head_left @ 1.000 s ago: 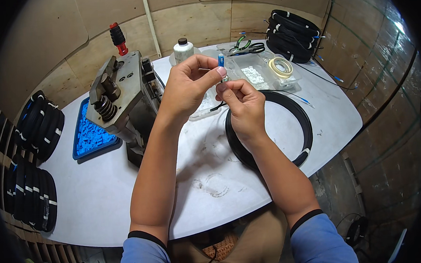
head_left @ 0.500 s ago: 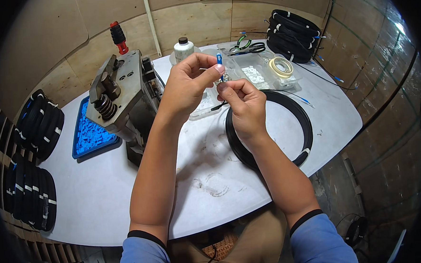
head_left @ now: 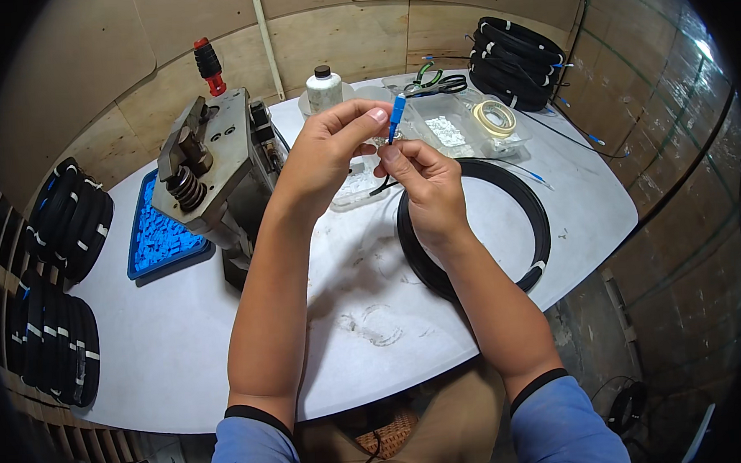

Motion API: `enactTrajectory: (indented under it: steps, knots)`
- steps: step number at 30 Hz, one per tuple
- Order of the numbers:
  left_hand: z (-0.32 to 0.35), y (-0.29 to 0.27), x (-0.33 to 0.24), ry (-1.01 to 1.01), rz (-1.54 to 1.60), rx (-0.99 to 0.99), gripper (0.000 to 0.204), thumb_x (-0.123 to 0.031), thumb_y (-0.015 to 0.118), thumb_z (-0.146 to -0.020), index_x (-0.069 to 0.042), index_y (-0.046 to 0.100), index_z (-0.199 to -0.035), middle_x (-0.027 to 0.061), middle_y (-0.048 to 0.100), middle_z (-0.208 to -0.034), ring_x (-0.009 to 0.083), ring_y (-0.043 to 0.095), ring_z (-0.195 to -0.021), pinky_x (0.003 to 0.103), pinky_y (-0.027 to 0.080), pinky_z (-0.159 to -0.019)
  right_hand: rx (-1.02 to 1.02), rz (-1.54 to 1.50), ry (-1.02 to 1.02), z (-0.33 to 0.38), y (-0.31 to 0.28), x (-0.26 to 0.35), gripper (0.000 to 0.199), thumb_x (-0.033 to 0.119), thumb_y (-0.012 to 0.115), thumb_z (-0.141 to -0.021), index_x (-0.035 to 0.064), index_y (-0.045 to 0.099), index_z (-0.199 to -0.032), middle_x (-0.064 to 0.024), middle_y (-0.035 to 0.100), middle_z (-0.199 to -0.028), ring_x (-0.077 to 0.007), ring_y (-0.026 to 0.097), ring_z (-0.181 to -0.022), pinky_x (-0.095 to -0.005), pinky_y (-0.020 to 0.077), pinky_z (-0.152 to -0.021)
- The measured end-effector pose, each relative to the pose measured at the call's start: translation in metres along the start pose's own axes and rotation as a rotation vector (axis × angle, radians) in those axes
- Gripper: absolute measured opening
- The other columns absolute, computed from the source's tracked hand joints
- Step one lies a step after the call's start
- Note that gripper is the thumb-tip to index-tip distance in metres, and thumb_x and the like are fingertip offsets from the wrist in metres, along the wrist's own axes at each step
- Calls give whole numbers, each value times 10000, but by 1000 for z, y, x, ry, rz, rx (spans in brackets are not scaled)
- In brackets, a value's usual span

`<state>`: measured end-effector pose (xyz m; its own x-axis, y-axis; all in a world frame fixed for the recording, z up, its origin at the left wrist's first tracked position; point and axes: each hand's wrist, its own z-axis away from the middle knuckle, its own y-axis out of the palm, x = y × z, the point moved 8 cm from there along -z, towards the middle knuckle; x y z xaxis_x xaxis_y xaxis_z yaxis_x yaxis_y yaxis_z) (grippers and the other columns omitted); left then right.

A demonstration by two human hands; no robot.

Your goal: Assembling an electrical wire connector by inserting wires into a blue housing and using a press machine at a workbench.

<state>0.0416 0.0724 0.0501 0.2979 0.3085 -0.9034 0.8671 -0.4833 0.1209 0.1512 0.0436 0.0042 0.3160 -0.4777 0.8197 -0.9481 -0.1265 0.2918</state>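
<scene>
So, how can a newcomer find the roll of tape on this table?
Start at the white table and go to its far right part, beyond the big black cable ring. The roll of tape lies flat in a clear plastic tray. It is the only pale yellow ring; the cable coils are black.

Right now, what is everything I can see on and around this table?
table: one, white, centre
press tool: one, grey metal with red handle, left rear of table
tray of small parts: one, blue, left of the press
bottle: one, white with black cap, rear
tape roll: one, pale yellow, rear right
cable coil: one, black, flat on table under the right hand
cable bundles: several, black, rear right and at the left edge
connector: one, blue, pinched between both hands
left hand: holding the connector
right hand: holding the connector
</scene>
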Motion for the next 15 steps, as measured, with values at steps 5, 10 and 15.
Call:
enactTrajectory:
  steps: [5, 10, 15]
  knots:
    - [4, 3, 11, -152, 102, 108, 264, -207, 529, -949, 11, 621, -1066, 69, 638, -971, 161, 590, -875, 299, 479, -765, 90, -81, 58, -2, 1, -9, 150, 150, 642, -902, 5, 673, -924, -28, 643, -806, -90, 585, -755, -236, 466, -741]
    - [1, -1, 11, -90, 259, 89, 258, -206, 527, -947, -1, 613, -1078, 93, 618, -1038, 182, 579, -950, 326, 469, -821, 92, -113, 73, -1, 2, -5, 149, 154, 642, -893, 11, 681, -899, -16, 627, -778, -83, 553, -722, -227, 439, -719]
    - [0, 0, 15, -99, 288, 154, 260, -202, 535, -945, -3, 597, -1100, 97, 615, -1054, 183, 572, -981, 325, 468, -830, 72, -118, 65, -2, -2, -4, 117, 127, 652, -867, 16, 687, -860, -2, 604, -755, -76, 502, -689, -220, 405, -665]
